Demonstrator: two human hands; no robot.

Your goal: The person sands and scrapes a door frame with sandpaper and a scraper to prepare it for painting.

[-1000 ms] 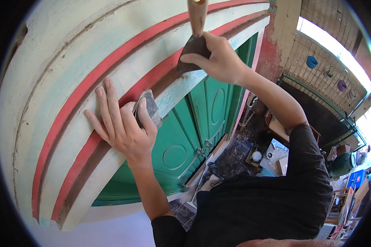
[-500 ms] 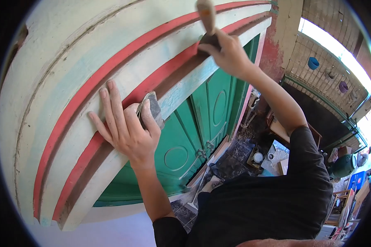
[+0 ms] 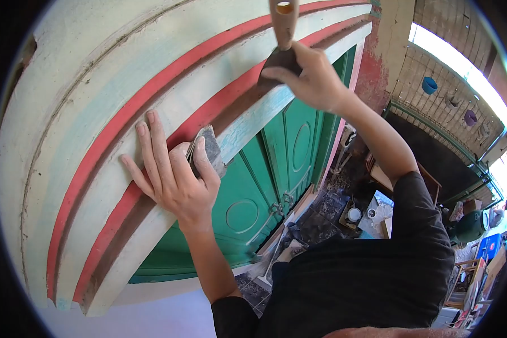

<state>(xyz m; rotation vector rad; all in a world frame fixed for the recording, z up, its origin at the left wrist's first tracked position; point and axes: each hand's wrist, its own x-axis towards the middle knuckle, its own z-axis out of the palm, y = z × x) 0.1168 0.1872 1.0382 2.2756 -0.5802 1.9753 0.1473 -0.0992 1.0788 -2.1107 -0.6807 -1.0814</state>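
Note:
My right hand (image 3: 315,79) grips a scraper by its dark metal blade. Its wooden handle (image 3: 284,25) points up, away from the moulding, and the blade (image 3: 276,65) rests against the brown groove under the lower red band (image 3: 225,96). Lower left, my left hand (image 3: 180,180) lies on the curved moulding with several fingers spread across the white and red bands. Between its thumb and index finger it pinches a folded grey sheet (image 3: 207,149), which looks like sandpaper, near the moulding's lower edge.
Below the moulding is a green double door (image 3: 259,163) with metal handles. A bowl (image 3: 354,214) and papers stand on a low table at lower right. A wire grille (image 3: 417,107) holds hanging pots, a blue one (image 3: 429,85) among them. A green drum (image 3: 470,226) stands far right.
My right hand and the scraper have shifted slightly left along the groove, and the handle is tilted differently, lower in view. My left hand has stayed in place with the grey sheet.

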